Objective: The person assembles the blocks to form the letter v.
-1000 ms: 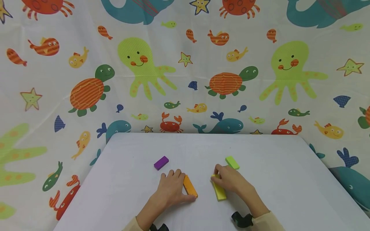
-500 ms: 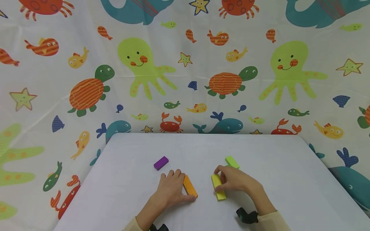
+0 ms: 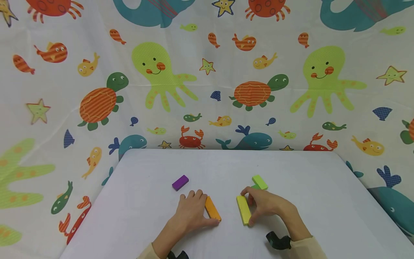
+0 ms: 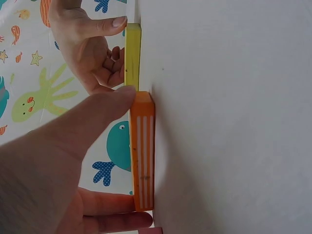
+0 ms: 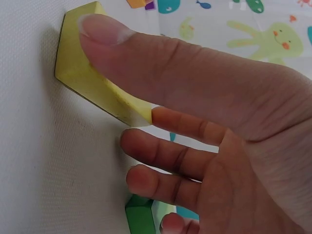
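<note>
Yellow block [image 3: 243, 210] and orange block [image 3: 212, 208] lie on the white bench [image 3: 300, 169] in the head view, slanting the same way and well short of touching. I have the left hand [image 3: 192, 212] spanning the orange one, fingers at its far end and thumb at the near end. The right hand [image 3: 268, 203] pinches the yellow one lengthwise, index finger at the far end, thumb at the near. Beyond the left hand lies a purple block [image 3: 180, 182]; past the right hand's knuckles I get a light green block [image 3: 260, 182] and part of a darker green block [image 3: 254, 186] — whether those two touch, I cannot tell.

From the left wrist, the orange block shows white stripes down one long side, and the thumb and fingers bear on its opposite ends. It looks stiff, small and light to me; a mild end-to-end squeeze should do.

From the right wrist, the thumb pad lies against the yellow block's near end while the index finger meets the far one; the other fingers are apart from it. Its faces look smooth, so I would judge it a bit slippery — best held square across both ends, with little fear of breakage.
</note>
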Motion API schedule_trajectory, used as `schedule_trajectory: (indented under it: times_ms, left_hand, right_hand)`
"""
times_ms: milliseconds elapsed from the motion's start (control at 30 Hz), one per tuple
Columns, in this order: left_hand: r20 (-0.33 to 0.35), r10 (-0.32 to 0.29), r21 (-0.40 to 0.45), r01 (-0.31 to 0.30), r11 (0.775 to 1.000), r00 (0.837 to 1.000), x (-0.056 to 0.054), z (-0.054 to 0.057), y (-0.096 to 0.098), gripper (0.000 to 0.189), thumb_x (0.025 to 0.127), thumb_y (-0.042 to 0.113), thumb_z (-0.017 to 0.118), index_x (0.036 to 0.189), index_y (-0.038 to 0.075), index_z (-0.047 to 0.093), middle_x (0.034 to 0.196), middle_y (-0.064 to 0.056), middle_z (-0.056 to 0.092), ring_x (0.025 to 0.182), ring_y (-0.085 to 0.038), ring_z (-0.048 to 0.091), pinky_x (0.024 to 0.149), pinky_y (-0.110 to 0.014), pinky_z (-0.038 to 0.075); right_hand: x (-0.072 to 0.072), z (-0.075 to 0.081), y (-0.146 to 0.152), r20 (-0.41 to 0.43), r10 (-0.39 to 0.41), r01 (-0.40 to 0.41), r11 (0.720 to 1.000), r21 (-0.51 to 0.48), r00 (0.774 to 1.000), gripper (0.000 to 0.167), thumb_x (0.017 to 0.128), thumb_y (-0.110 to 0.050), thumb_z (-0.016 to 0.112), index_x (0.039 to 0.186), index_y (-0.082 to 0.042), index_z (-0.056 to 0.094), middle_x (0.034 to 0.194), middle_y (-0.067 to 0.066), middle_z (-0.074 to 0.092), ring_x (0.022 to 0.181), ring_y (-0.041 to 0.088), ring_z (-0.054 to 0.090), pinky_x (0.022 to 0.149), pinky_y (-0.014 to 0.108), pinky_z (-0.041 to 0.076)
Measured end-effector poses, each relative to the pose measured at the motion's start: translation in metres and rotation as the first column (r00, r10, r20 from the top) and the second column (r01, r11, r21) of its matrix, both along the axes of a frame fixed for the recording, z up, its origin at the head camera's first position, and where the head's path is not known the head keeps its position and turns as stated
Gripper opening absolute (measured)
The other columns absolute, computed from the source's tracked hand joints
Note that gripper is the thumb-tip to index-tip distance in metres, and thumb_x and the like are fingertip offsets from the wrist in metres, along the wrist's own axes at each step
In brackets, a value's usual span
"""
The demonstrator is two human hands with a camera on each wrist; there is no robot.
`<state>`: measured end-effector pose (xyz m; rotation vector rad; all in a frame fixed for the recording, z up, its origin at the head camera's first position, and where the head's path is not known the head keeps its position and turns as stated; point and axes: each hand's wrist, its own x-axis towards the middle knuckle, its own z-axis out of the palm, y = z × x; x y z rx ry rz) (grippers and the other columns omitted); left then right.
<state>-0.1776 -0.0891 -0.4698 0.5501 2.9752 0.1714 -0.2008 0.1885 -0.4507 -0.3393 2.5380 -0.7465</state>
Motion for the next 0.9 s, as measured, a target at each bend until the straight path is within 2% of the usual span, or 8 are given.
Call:
schedule_trajectory:
  times_ms: [367,700,900]
  left_hand:
    - [0.014,-0.014,-0.003,0.014,1.000,1.000,-0.0020,0.0016,-0.0025,0.102,0.064,0.086,0.067,0.131,0.009,0.062,0.122,-0.008,0.061,0.106,-0.026,0.052,0.094,-0.057,0.045]
    - [0.007,-0.027,0.040,0.027,0.999,1.000,-0.0030,0.0006,-0.0027,0.100,0.065,0.084,0.069,0.132,0.010,0.061,0.123,-0.007,0.061,0.107,-0.026,0.051,0.093,-0.057,0.044]
    - [0.022,-0.024,0.047,0.023,0.999,0.999,-0.0039,-0.0007,-0.0028,0.100,0.066,0.084,0.068,0.133,0.011,0.061,0.124,-0.007,0.061,0.108,-0.027,0.051,0.094,-0.058,0.044]
  right_hand:
    - [0.0001,-0.0002,-0.0008,0.001,-0.016,0.016,1.000,0.010,1.000,0.083,0.057,-0.025,0.098,0.128,-0.022,0.055,0.096,-0.002,0.059,0.089,0.017,0.052,0.083,0.040,0.048]
    - [-0.0005,0.0002,-0.0030,-0.015,0.037,-0.037,0.999,-0.022,0.999,0.085,0.060,-0.026,0.097,0.134,-0.018,0.054,0.099,-0.001,0.059,0.091,0.017,0.052,0.083,0.039,0.046]
    - [-0.0001,0.0005,-0.0045,-0.020,0.033,-0.034,0.999,-0.030,0.999,0.086,0.060,-0.026,0.097,0.135,-0.016,0.055,0.100,0.000,0.059,0.091,0.017,0.052,0.083,0.038,0.047]
